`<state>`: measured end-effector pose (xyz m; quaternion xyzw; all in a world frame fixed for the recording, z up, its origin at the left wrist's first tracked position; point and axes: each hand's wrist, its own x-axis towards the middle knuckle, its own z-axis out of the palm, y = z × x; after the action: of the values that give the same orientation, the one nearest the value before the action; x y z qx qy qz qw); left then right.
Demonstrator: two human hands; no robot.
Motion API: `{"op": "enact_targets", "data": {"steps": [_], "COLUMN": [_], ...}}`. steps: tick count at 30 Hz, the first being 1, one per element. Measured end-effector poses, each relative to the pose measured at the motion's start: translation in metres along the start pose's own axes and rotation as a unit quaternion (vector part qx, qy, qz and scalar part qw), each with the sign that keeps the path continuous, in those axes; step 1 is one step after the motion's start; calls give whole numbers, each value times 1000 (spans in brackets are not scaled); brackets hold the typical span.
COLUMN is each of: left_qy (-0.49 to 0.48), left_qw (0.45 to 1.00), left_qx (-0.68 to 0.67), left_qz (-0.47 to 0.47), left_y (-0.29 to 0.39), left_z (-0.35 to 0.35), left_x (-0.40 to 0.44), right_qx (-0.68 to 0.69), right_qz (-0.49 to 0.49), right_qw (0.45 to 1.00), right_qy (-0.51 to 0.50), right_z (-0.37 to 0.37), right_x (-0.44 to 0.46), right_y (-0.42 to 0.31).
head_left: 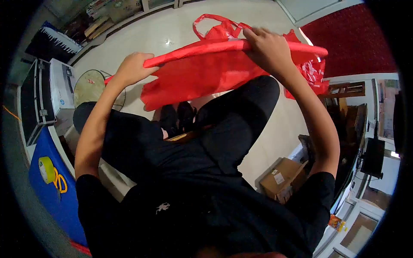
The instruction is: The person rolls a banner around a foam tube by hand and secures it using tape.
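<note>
A large sheet of red fabric (pixel 193 77) hangs in front of my knees, its top edge rolled into a long tube. At the left end of the roll, my left hand (pixel 135 69) is closed around the fabric. Farther right, my right hand (pixel 269 49) grips the same rolled edge from above, fingers wrapped over it. Beyond the roll lies a red strap loop (pixel 206 18) on the floor. More red material with white print (pixel 313 71) hangs or lies beyond the roll's right end.
A round stool (pixel 88 88) and a white box (pixel 62 86) stand at the left. Yellow tape (pixel 46 169) and orange-handled scissors (pixel 60 184) lie on a blue surface (pixel 38 202). An open cardboard box (pixel 279 178) sits on the floor at right.
</note>
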<state>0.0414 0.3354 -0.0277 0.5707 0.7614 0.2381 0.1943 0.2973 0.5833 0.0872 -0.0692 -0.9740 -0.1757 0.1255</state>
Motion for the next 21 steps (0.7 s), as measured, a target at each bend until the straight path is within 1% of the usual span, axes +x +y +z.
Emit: {"op": "enact_targets", "data": {"steps": [1, 2, 3, 4, 5, 6, 7, 8, 9, 10, 11, 12, 13, 14, 15, 16, 17, 18, 19, 20, 21], "left_qy": [45, 90, 88, 62, 38, 38, 74, 110, 110, 107, 102, 8, 11, 69, 125, 141, 137, 70, 5, 5, 59], "left_qw": [999, 994, 994, 997, 998, 999, 997, 991, 992, 994, 993, 998, 998, 997, 990, 985, 986, 995, 995, 994, 994], "left_qx": [28, 57, 57, 40, 23, 22, 9, -1, 2, 26, 48, -16, -12, 24, 61, 91, 94, 60, 26, 28, 72], "left_qz": [5, 9, 9, -12, -33, -32, 22, 75, 68, 13, -43, -56, -65, -28, 10, 34, 29, -34, -98, -105, -53], "left_y": [3, 5, 3, 0, -3, -6, -10, -12, -3, 8, 16, 11, 10, 14, 15, 12, 11, 13, 14, 14, 14], "left_z": [5, 7, 8, 10, 12, 17, 26, 30, 25, 23, 21, 16, 17, 21, 23, 23, 18, 9, 1, -2, -6], "left_x": [-3, -4, -3, -2, 1, 5, 6, 5, 5, 5, 2, 9, 7, 6, 6, 7, 8, 9, 11, 10, 8], "right_qx": [-2, 4, 12, 15, 14, 10, 12, -2, -14, -5, 9, 23, 30, 21, 10, 43, 49, 59, 67, 65, 71], "right_qz": [0, 57, 111, 111, 33, -48, -50, 25, 97, 90, 29, -30, -36, 30, 95, 80, 79, 17, -46, 63, 59], "right_qw": [1000, 983, 934, 934, 989, 997, 997, 996, 968, 969, 996, 996, 996, 997, 971, 970, 969, 993, 996, 991, 991], "right_qy": [-2, -172, -338, -340, -144, 60, 57, -90, -232, -232, -81, 75, 80, -71, -221, -227, -227, -99, 34, -99, -96], "right_z": [-1, -8, -11, -4, 1, 5, 5, -9, -13, -5, 7, 11, 11, -1, -6, -1, 6, 12, 17, 7, 5], "right_x": [2, 8, 11, 7, 5, 3, 0, 4, 9, 8, 1, 3, 5, 8, 10, 7, 4, 3, 5, 7, 11], "right_y": [0, -1, -2, -2, -2, -2, 1, -3, -8, -6, 2, 0, 0, -4, -5, -1, 0, 1, 1, -9, -10]}}
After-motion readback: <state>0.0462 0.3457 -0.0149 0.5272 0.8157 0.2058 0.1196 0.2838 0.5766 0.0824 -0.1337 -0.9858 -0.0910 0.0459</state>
